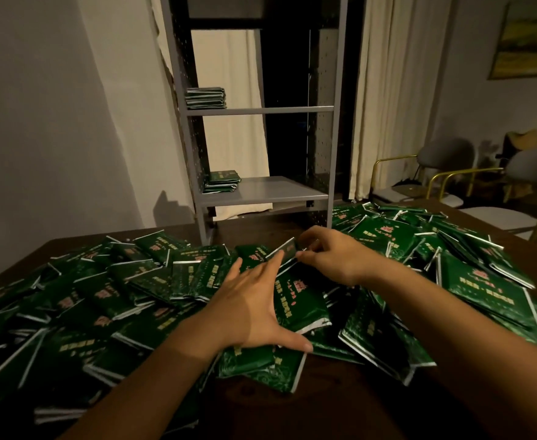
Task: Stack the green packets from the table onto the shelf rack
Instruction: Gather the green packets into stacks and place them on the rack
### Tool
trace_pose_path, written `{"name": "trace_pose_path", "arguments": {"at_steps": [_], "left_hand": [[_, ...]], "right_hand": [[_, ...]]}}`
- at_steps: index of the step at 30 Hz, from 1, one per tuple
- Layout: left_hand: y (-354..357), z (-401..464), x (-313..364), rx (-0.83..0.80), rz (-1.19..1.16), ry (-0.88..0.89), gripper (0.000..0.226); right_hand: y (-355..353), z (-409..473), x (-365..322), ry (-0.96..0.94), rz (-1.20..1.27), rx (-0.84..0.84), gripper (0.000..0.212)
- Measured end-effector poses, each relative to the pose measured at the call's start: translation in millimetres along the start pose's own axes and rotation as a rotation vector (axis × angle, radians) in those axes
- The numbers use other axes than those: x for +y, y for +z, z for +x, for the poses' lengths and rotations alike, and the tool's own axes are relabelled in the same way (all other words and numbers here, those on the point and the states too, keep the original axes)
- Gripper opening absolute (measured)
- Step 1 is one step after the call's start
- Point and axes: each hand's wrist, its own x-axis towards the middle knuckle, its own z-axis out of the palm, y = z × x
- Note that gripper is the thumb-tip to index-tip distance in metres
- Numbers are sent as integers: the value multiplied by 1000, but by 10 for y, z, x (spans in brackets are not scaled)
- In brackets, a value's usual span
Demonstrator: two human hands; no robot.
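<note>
We see green packets point(127, 290) heaped across the dark table point(340, 404), spilling left and right of both hands. The left hand point(254, 306) lies flat on the heap, fingers straight and spread, thumb stretched along a packet's near edge. The right hand point(330, 255) pinches a tilted packet point(284, 249) between curled fingers and thumb. Behind stands the grey shelf rack point(261, 109), holding 2 small stacks (both at the left side): one point(206, 98) on the upper shelf, one point(222, 181) on the lower.
</note>
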Motion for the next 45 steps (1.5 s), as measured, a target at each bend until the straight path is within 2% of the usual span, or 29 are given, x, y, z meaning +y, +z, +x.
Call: {"name": "trace_pose_path", "arguments": {"at_steps": [7, 12, 16, 17, 19, 22, 26, 29, 32, 35, 39, 41, 45], "left_hand": [[45, 179, -73, 128, -96, -17, 139], [160, 235, -171, 201, -171, -21, 130], [213, 243, -240, 238, -322, -40, 94], [226, 242, -254, 244, -346, -41, 89], [239, 239, -264, 251, -372, -23, 92], [207, 211, -258, 238, -348, -13, 101], [174, 164, -237, 250, -325, 6, 97], [212, 161, -263, 272, -343, 18, 83], [261, 182, -294, 349, -374, 24, 59], [293, 201, -277, 422, -353, -5, 50], [340, 237, -200, 567, -384, -88, 46], [329, 261, -206, 677, -485, -163, 37], [260, 261, -244, 888, -621, -214, 17]], "right_hand": [[118, 224, 131, -110, 67, 124, 22], [235, 192, 305, -275, -8, 293, 21], [192, 139, 267, -361, 94, 206, 29], [180, 131, 257, -367, 106, 179, 30], [157, 109, 244, -366, 137, 117, 31], [121, 44, 239, -352, 238, 27, 34], [112, -6, 284, -341, 278, 30, 39], [159, 4, 319, -311, 212, 48, 47], [162, 20, 322, -259, 19, 209, 53], [123, -7, 283, -123, -191, 298, 42], [91, -27, 286, -41, -151, 406, 17], [70, -40, 297, 3, -133, 445, 24], [39, -110, 254, 75, -181, 416, 56]]}}
